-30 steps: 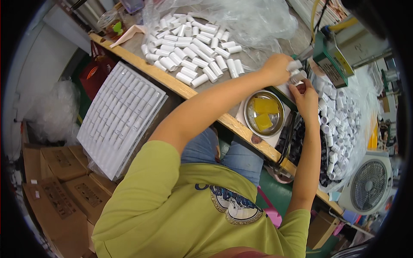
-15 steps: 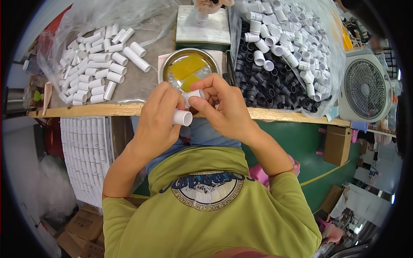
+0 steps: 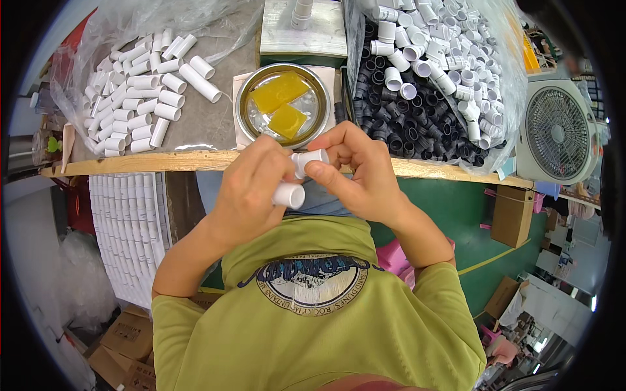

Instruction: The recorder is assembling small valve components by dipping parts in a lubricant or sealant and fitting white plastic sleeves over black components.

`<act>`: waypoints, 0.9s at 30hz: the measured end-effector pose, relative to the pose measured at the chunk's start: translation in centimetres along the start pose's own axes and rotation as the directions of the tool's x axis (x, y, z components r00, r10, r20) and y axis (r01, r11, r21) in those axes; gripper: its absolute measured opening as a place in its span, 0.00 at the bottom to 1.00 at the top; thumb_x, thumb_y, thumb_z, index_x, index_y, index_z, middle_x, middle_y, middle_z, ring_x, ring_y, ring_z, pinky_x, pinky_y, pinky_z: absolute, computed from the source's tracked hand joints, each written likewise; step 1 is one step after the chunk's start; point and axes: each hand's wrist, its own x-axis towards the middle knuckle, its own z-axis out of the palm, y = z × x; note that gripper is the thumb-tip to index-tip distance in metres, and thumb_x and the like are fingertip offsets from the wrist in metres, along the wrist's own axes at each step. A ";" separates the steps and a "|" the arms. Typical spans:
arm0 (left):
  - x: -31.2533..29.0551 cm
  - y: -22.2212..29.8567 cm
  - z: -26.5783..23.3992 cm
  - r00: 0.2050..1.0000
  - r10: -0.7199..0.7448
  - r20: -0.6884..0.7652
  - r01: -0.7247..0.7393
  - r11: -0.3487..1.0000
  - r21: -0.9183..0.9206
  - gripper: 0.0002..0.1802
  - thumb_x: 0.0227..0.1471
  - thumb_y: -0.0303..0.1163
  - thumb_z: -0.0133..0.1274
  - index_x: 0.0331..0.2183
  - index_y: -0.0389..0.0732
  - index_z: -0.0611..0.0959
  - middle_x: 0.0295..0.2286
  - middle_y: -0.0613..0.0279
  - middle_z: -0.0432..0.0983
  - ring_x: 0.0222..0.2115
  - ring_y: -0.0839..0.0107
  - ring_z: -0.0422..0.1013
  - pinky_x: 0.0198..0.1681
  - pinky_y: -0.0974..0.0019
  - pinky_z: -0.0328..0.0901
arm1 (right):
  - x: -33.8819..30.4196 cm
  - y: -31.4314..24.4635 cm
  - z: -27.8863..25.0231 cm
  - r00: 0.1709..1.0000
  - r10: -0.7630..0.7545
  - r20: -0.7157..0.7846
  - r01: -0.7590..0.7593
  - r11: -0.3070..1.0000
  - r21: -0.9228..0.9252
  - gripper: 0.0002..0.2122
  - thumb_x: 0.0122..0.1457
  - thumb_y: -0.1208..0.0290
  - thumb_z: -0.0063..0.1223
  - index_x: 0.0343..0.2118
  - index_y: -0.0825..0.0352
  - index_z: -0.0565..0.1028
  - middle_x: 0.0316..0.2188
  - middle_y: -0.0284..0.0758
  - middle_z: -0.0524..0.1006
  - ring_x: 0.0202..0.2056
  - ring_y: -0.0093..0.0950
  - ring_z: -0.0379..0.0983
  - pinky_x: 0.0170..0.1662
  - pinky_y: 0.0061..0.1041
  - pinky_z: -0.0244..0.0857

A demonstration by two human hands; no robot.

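Observation:
Just in front of the table edge, both my hands are closed and close together. Between the thumb and fingers of my right hand (image 3: 366, 176) is a short white plastic fitting (image 3: 316, 158), its open end turned right. My left hand (image 3: 253, 186) is wrapped round a white plastic tube (image 3: 290, 195), whose open end sticks out below the fingers. The inner end of the fitting meets the left fingertips, which partly hide it. Beyond the hands stands a round metal bowl (image 3: 325, 104) with two yellow sponge-like pads (image 3: 279, 91) in clear liquid.
Loose white tubes (image 3: 147, 98) lie on plastic sheeting at the left. White fittings (image 3: 450, 62) and black fittings (image 3: 407, 127) are heaped at the right, near a grey fan (image 3: 557, 133). Behind the bowl, a metal-topped block (image 3: 319, 42) bears upright white pieces (image 3: 302, 14).
Both hands have shifted slightly right and down with the white pieces, uncovering more of the bowl and pads. A blurred, pinkish shape above the block has gone from view.

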 end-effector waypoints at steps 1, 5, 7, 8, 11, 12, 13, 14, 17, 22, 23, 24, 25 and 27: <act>0.0 -0.1 0.0 0.995 -0.091 -0.033 0.089 0.994 -0.055 0.15 0.37 0.20 0.57 0.31 0.36 0.72 0.28 0.51 0.67 0.26 0.53 0.66 0.31 0.61 0.63 | 0.4 0.2 -0.4 0.994 -0.106 0.037 0.111 0.977 -0.184 0.11 0.55 0.69 0.60 0.36 0.69 0.72 0.22 0.35 0.77 0.19 0.21 0.72 0.24 0.21 0.66; 1.0 -2.8 -3.5 0.934 -0.342 -0.104 0.345 0.939 0.013 0.17 0.43 0.24 0.56 0.39 0.35 0.77 0.31 0.53 0.71 0.32 0.60 0.70 0.35 0.64 0.64 | 2.8 1.1 -4.8 0.889 -0.455 -0.053 0.179 0.451 -0.874 0.07 0.48 0.70 0.62 0.29 0.64 0.77 0.21 0.34 0.73 0.26 0.33 0.71 0.31 0.33 0.64; 0.6 -6.4 -5.8 0.878 -0.433 -0.205 0.444 0.896 0.007 0.18 0.45 0.27 0.57 0.41 0.34 0.77 0.30 0.54 0.73 0.30 0.62 0.71 0.35 0.66 0.65 | 3.6 1.0 -7.6 0.847 -0.527 -0.077 0.045 0.215 -0.976 0.04 0.47 0.71 0.61 0.24 0.63 0.77 0.24 0.34 0.72 0.30 0.36 0.69 0.33 0.35 0.61; 0.7 -7.3 -6.8 0.794 -0.566 -0.223 0.565 0.822 -0.073 0.18 0.46 0.28 0.58 0.41 0.34 0.77 0.30 0.55 0.75 0.29 0.63 0.71 0.35 0.66 0.65 | 3.7 1.0 -8.9 0.846 -0.522 -0.107 0.012 0.221 -0.975 0.04 0.48 0.71 0.61 0.25 0.63 0.77 0.24 0.34 0.72 0.30 0.35 0.69 0.33 0.35 0.60; 1.7 -9.5 -8.2 0.736 -0.577 -0.355 0.631 0.774 0.049 0.18 0.47 0.31 0.59 0.40 0.33 0.76 0.29 0.53 0.76 0.28 0.63 0.73 0.34 0.66 0.66 | 4.0 -0.6 -10.6 0.816 -0.535 -0.220 -0.122 0.212 -0.970 0.06 0.47 0.69 0.62 0.27 0.63 0.77 0.25 0.33 0.73 0.30 0.34 0.69 0.33 0.35 0.61; 2.1 -9.5 -7.8 0.736 -0.577 -0.353 0.631 0.775 0.049 0.18 0.47 0.31 0.59 0.40 0.33 0.76 0.29 0.53 0.76 0.28 0.63 0.73 0.34 0.66 0.66 | 4.2 -0.6 -10.8 0.841 -0.475 -0.257 -0.136 0.274 -0.952 0.07 0.47 0.68 0.63 0.28 0.63 0.78 0.25 0.33 0.73 0.31 0.34 0.69 0.34 0.34 0.60; 2.7 -9.2 -7.2 0.751 -0.540 -0.381 0.620 0.774 0.126 0.18 0.47 0.31 0.59 0.40 0.33 0.76 0.30 0.52 0.77 0.30 0.60 0.73 0.35 0.64 0.66 | 4.4 -0.6 -11.0 0.863 -0.412 -0.291 -0.154 0.333 -0.930 0.09 0.46 0.67 0.63 0.29 0.63 0.78 0.26 0.33 0.73 0.32 0.33 0.70 0.35 0.34 0.60; 3.2 -9.0 -6.6 0.766 -0.500 -0.405 0.608 0.768 0.203 0.18 0.47 0.31 0.59 0.39 0.34 0.76 0.31 0.50 0.77 0.31 0.58 0.74 0.35 0.62 0.66 | 4.7 -0.2 -10.9 0.863 -0.411 -0.293 -0.157 0.332 -0.930 0.09 0.46 0.67 0.63 0.29 0.63 0.78 0.26 0.33 0.73 0.32 0.33 0.70 0.35 0.34 0.60; 3.7 -10.0 -4.9 0.839 -0.394 -0.375 0.530 0.747 0.401 0.17 0.46 0.29 0.59 0.38 0.34 0.75 0.31 0.48 0.76 0.32 0.53 0.73 0.36 0.58 0.66 | 5.2 1.4 -10.5 0.877 -0.467 -0.113 -0.095 0.063 -0.994 0.12 0.45 0.65 0.64 0.32 0.63 0.78 0.26 0.32 0.74 0.34 0.33 0.70 0.39 0.33 0.58; 3.4 -11.1 -3.6 0.905 -0.154 -0.397 0.350 0.798 0.490 0.17 0.43 0.26 0.59 0.38 0.36 0.75 0.30 0.51 0.73 0.32 0.50 0.71 0.36 0.56 0.65 | 5.2 1.9 -10.9 0.866 -0.478 -0.143 -0.079 0.150 -0.985 0.15 0.44 0.69 0.63 0.37 0.63 0.77 0.27 0.32 0.75 0.34 0.32 0.71 0.39 0.33 0.59; 3.6 -10.8 -3.7 0.895 -0.191 -0.402 0.360 0.842 0.401 0.17 0.44 0.27 0.60 0.38 0.36 0.76 0.30 0.53 0.74 0.31 0.54 0.72 0.35 0.59 0.66 | 5.2 1.9 -10.9 0.847 -0.502 -0.174 -0.071 0.217 -0.974 0.17 0.44 0.70 0.62 0.39 0.63 0.76 0.28 0.32 0.76 0.33 0.31 0.71 0.39 0.32 0.59; 3.9 -10.1 -3.8 0.884 -0.229 -0.408 0.371 0.874 0.313 0.16 0.45 0.28 0.60 0.38 0.35 0.76 0.31 0.54 0.75 0.31 0.58 0.74 0.33 0.61 0.66 | 5.2 1.7 -10.6 0.848 -0.502 -0.172 -0.068 0.218 -0.974 0.17 0.44 0.70 0.62 0.39 0.63 0.76 0.28 0.32 0.76 0.33 0.31 0.71 0.39 0.32 0.59; 4.0 -9.4 -3.6 0.881 -0.234 -0.412 0.379 0.870 0.316 0.16 0.45 0.28 0.60 0.38 0.35 0.76 0.31 0.54 0.75 0.31 0.58 0.74 0.33 0.61 0.66 | 4.9 1.1 -9.8 0.805 -0.583 -0.114 0.052 0.261 -0.964 0.18 0.43 0.72 0.61 0.41 0.63 0.75 0.29 0.31 0.77 0.33 0.30 0.72 0.40 0.31 0.61; 4.6 -7.1 -2.4 0.821 -0.556 -0.131 0.398 0.722 -0.566 0.15 0.48 0.29 0.60 0.38 0.35 0.76 0.33 0.57 0.78 0.30 0.69 0.75 0.32 0.68 0.68 | 4.2 -0.2 -8.0 0.757 -0.650 -0.064 0.275 0.407 -0.871 0.22 0.41 0.78 0.60 0.45 0.65 0.74 0.32 0.32 0.78 0.32 0.26 0.75 0.40 0.26 0.67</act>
